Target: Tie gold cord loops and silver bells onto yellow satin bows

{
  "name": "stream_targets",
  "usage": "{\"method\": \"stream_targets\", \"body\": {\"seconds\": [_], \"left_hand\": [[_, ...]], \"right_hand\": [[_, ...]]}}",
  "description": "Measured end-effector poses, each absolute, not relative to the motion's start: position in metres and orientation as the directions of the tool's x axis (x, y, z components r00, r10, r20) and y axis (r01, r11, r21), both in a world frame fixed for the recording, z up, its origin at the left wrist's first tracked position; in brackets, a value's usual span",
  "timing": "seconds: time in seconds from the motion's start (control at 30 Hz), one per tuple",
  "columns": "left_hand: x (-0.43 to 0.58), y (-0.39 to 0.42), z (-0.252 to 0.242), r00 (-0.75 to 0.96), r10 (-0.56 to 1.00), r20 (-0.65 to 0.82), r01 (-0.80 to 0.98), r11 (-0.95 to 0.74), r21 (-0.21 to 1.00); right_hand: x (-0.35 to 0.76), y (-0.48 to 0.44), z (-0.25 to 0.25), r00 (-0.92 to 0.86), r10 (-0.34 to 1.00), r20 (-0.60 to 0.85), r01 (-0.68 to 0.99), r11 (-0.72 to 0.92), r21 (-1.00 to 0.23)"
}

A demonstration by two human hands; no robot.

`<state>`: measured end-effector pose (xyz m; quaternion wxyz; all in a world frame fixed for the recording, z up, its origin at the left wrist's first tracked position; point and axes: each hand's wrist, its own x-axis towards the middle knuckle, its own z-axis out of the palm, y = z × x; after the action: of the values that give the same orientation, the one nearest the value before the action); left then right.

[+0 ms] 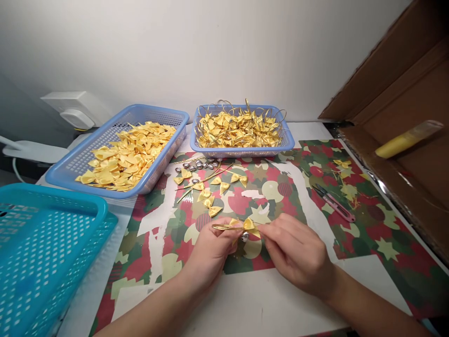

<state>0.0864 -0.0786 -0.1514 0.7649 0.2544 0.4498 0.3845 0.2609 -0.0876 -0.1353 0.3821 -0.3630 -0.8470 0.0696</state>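
Bare forearms (164, 302) enter from the bottom edge, hands meeting mid-surface. Left hand (210, 248): thumb and fingers pinching a yellow bow (249, 225) plus a looped gold cord (224, 227), loop sticking out left. Right hand (298, 250): fingertips pinched on the bow's right end; too small to tell if cord is in that grip too. Silver bell (244, 237) just under the bow's middle. Bow is held above the patterned sheet (414, 281), red/green/cream, laid on the white surface (86, 285). Beyond the hands: loose bows (212, 207), straight gold cords (191, 191), cluster of silver bells (199, 164). Back left, blue basket (96, 140), pile of bows inside. Back centre, second blue basket (242, 152), bows with gold loops, some over the rim. Near left, teal basket (38, 262). Right: pink-handled snips (336, 205) on the sheet; past them cardboard (414, 98), with a yellow tube (403, 140) against it.
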Motion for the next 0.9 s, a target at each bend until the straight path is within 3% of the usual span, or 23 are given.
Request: {"method": "stream_targets", "body": {"seconds": [0.27, 0.57, 0.9], "left_hand": [[0.088, -0.078, -0.151, 0.209, 0.824, -0.527, -0.349, 0.567, 0.746], [0.091, -0.08, -0.155, 0.195, 0.848, -0.492, -0.364, 0.528, 0.767], [0.089, -0.083, -0.152, 0.102, 0.888, -0.448, -0.374, 0.451, 0.81]], "right_hand": [[0.255, -0.084, -0.137, -0.337, 0.782, 0.524, 0.499, 0.62, -0.606], [0.249, -0.086, -0.138, -0.273, 0.834, 0.479, 0.498, 0.549, -0.672], [0.255, -0.084, -0.136, -0.222, 0.923, 0.315, 0.459, 0.384, -0.801]]}}
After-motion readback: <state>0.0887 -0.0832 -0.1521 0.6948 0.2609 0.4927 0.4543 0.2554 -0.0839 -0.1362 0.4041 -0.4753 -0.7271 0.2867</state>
